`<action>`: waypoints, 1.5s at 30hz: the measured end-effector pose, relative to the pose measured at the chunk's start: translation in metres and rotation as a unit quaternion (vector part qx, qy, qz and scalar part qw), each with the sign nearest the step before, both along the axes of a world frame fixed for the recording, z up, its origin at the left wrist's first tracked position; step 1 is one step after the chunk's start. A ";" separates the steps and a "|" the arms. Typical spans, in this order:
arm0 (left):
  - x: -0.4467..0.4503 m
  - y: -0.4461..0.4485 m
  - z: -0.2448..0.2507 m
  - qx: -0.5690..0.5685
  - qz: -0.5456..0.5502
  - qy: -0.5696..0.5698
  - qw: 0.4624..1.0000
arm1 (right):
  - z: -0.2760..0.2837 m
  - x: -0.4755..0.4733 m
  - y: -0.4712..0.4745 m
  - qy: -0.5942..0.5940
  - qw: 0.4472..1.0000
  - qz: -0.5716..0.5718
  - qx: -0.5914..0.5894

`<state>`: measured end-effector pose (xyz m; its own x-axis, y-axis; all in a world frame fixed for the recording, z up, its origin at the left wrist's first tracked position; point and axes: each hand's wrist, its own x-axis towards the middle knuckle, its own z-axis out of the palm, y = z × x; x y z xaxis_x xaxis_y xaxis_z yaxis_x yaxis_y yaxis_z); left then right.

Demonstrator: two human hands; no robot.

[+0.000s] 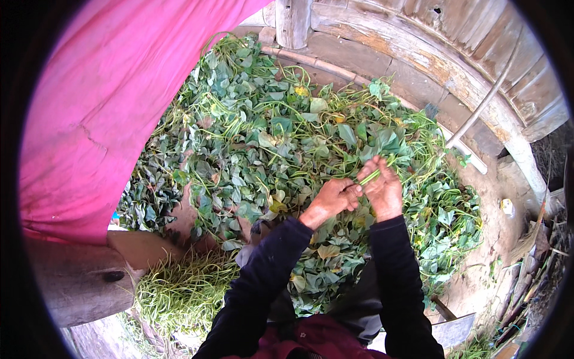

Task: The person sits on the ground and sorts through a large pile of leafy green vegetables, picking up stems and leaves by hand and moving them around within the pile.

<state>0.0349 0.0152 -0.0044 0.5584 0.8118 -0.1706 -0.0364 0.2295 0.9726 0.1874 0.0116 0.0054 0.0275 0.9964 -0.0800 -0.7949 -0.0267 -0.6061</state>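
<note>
My right hand (383, 193), palm turned up, holds a small bunch of green leaf stems (376, 174). Broad green leaves (386, 141) fan out beyond its fingertips. Close beside it, my left hand (334, 197) pinches the lower ends of the same stems between thumb and fingers. Both hands are above a wide spread of cut leafy vines (251, 148), green with some yellowed leaves. Left of my legs lies a heap of thin, mostly leafless stems (184, 287).
Pink cloth (112, 98) hangs at the left above a thick timber beam (80, 282). A bamboo pole (323, 67) and a leaning stick (486, 96) stand near the plank wall (493, 40). On the right are a straw broom (531, 240) and a flat metal blade (454, 331).
</note>
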 end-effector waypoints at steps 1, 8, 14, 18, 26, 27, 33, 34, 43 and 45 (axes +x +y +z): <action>-0.001 0.002 -0.002 0.004 -0.022 -0.029 0.999 | 0.001 0.007 0.002 0.013 1.000 -0.014 0.000; -0.006 0.003 -0.007 -0.050 -0.052 -0.065 0.995 | -0.004 0.064 0.010 0.204 0.975 -0.077 0.031; -0.007 0.004 0.005 -0.140 -0.057 -0.122 0.981 | -0.004 0.064 0.007 0.196 0.977 -0.036 0.068; -0.008 0.003 0.005 -0.155 -0.065 -0.135 0.977 | 0.002 0.061 0.006 0.191 0.976 -0.054 0.088; 0.001 0.000 -0.009 -0.051 -0.041 -0.041 0.997 | 0.008 0.053 0.003 0.154 0.984 -0.023 0.088; 0.003 -0.001 -0.012 0.007 -0.033 0.020 0.999 | 0.009 0.050 0.002 0.156 0.983 0.001 0.100; 0.007 -0.001 -0.024 0.125 -0.017 0.096 0.987 | 0.013 0.051 0.002 0.134 0.985 -0.036 0.105; 0.004 0.000 -0.025 0.129 -0.015 0.080 0.988 | 0.013 0.056 0.003 0.143 0.982 -0.046 0.112; -0.010 0.008 -0.023 -0.005 -0.086 -0.005 0.996 | 0.006 0.106 -0.002 0.255 0.951 -0.077 0.159; -0.010 0.008 -0.024 0.012 -0.091 0.003 0.996 | 0.003 0.110 -0.002 0.260 0.949 -0.080 0.160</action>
<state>0.0246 0.0236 -0.0283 0.6953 0.7015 -0.1565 0.0091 0.2090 0.9779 0.2972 0.0091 0.0085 0.2209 0.9583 0.1812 -0.9669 0.2395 -0.0880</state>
